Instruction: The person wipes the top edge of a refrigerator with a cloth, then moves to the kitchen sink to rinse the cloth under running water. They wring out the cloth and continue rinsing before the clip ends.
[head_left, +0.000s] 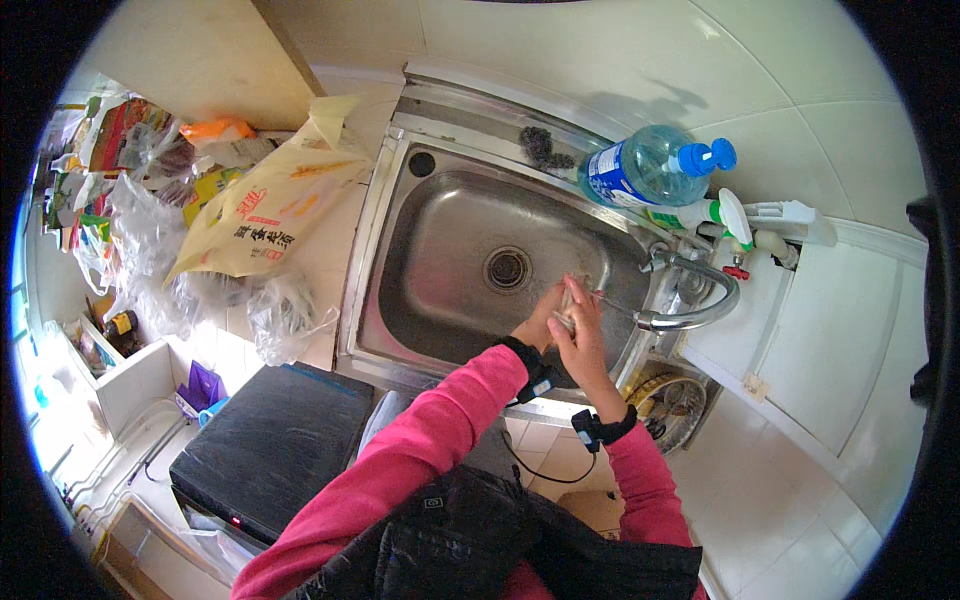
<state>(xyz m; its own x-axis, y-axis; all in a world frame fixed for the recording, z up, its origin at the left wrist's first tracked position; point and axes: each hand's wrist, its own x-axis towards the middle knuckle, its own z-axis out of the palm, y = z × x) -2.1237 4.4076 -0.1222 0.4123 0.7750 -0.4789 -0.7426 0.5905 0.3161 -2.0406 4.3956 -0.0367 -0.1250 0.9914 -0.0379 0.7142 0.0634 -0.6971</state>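
Observation:
Over the near right part of a stainless steel sink (450, 217), my hands are together, with a small pale item (566, 321) between them. Fingers cover most of it, so its kind cannot be told. My left hand (538, 319) cups it from the left; my right hand (585, 341) closes over it from the right. A thin stream of water runs from the curved metal faucet (694, 319) to my right fingers. The round drain (508, 270) lies just beyond my hands, to the left.
A large blue pump bottle (645, 169), a spray bottle (690, 214) and a dark scouring pad (536, 142) occupy the sink's back ledge. Plastic bags (262, 202) crowd the left counter. A black-topped appliance (270, 442) stands front left, a round basket (675, 409) below right.

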